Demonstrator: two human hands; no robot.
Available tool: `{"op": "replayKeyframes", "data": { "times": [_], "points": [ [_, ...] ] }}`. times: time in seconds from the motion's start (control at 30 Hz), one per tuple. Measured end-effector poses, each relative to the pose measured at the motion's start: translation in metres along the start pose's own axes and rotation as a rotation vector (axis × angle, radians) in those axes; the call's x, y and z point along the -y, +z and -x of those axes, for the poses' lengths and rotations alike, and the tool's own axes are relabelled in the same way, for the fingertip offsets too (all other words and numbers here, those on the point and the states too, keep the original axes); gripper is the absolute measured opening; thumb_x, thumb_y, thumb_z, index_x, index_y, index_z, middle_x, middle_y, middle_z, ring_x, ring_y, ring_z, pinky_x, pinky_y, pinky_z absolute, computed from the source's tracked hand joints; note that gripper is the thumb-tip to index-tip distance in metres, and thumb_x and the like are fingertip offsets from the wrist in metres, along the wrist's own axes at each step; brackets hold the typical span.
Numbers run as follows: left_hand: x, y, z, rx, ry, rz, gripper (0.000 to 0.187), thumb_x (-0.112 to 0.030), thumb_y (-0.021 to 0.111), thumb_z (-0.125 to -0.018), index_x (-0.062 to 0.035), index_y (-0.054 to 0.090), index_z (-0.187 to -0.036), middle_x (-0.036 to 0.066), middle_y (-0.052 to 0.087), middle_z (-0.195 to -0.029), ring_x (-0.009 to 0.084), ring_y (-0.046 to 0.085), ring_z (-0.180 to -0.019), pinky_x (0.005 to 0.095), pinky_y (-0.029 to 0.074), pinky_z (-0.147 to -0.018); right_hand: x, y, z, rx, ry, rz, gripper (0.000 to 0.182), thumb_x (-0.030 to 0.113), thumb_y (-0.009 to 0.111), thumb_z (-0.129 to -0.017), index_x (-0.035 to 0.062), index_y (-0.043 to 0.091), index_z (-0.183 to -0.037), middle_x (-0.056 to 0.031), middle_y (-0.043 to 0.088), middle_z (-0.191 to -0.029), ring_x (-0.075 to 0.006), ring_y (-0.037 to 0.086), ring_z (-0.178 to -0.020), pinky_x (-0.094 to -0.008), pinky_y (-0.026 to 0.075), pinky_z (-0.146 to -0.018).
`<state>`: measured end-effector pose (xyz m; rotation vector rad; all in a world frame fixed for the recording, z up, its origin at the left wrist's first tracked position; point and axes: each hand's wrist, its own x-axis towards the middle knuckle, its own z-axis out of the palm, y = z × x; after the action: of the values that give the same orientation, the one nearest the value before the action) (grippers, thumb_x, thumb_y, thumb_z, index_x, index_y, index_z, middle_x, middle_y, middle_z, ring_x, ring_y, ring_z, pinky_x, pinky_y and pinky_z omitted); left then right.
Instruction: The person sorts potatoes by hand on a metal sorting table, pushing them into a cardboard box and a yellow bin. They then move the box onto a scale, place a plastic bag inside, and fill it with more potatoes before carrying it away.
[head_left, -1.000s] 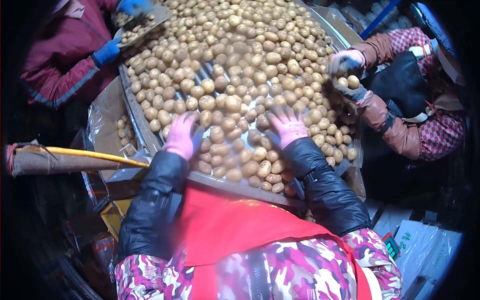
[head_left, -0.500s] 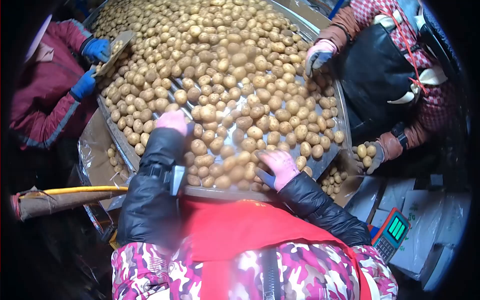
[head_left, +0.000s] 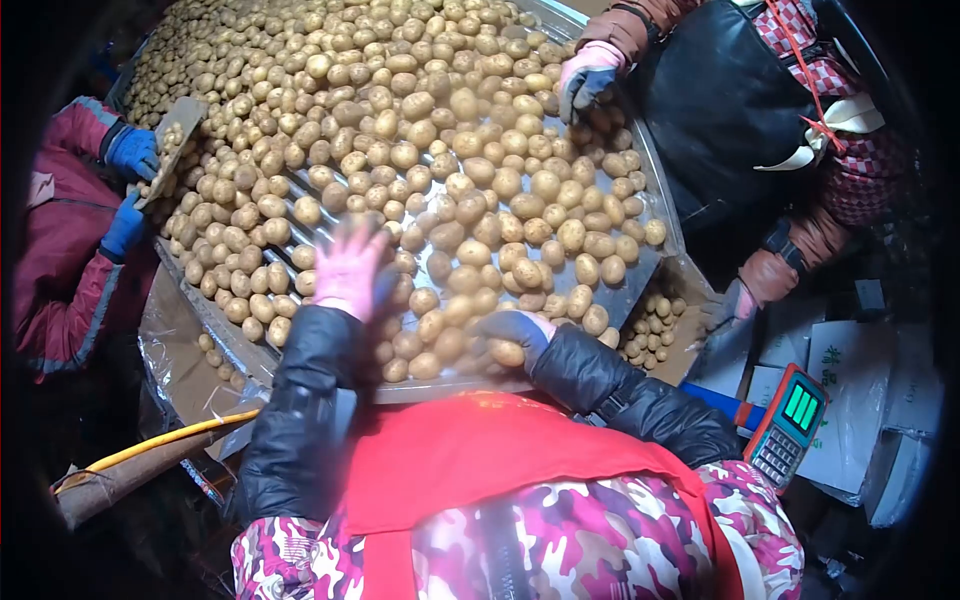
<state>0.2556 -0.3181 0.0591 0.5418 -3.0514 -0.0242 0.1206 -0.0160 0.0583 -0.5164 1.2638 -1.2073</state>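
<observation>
Many potatoes [head_left: 490,180] cover a metal sorting table [head_left: 648,265] with a slatted section [head_left: 305,235] on the left. My left hand [head_left: 348,268], in a pink glove with a dark palm, is over the slats' right end. Its fingers are spread and blurred, with potatoes close around them and none seen in its grasp. Near the table's front edge, my right hand [head_left: 518,332] has its dark palm turned up and its fingers curled round a potato [head_left: 506,352]. Loose potatoes lie just left of it.
At left, a co-worker's blue gloves [head_left: 130,155] hold a flat board [head_left: 172,150]. Across on the right, another person's gloved hand [head_left: 590,78] touches potatoes. A box of potatoes [head_left: 655,325] stands below the right edge, with a keypad device [head_left: 787,428] and cartons [head_left: 850,390] beyond.
My left hand has opened and spread its fingers. My right hand has shifted left and turned palm up with a potato. The right co-worker's lower hand no longer shows potatoes. The view has shifted.
</observation>
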Motion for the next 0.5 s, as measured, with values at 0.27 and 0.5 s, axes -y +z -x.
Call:
{"op": "replayKeyframes", "data": {
  "times": [0.27,0.5],
  "points": [
    [0.046,0.028,0.053,-0.004,-0.416,0.083,0.063,-0.044,0.070,-0.095,-0.0190,0.052,-0.151,0.013,0.034,-0.167,0.0439,0.035,-0.149,0.0636,0.025,-0.122,0.076,-0.023,0.051,-0.355,-0.111,-0.300,0.028,0.015,0.054,-0.106,-0.0015,0.065,-0.126,-0.0119,0.071,-0.108,-0.0194,0.070,-0.091,-0.0284,0.057,-0.077],
    [-0.048,-0.020,0.107,0.084,-0.036,0.236,0.077,-0.048,0.083,-0.077,-0.0171,0.057,-0.143,0.024,0.041,-0.154,0.0491,0.040,-0.140,0.0635,0.034,-0.116,-0.023,-0.062,-0.015,-0.493,0.001,0.404,0.036,0.025,0.073,-0.094,0.0005,0.071,-0.121,-0.0118,0.073,-0.098,-0.0173,0.072,-0.090,-0.0324,0.057,-0.075]
  ]
}}
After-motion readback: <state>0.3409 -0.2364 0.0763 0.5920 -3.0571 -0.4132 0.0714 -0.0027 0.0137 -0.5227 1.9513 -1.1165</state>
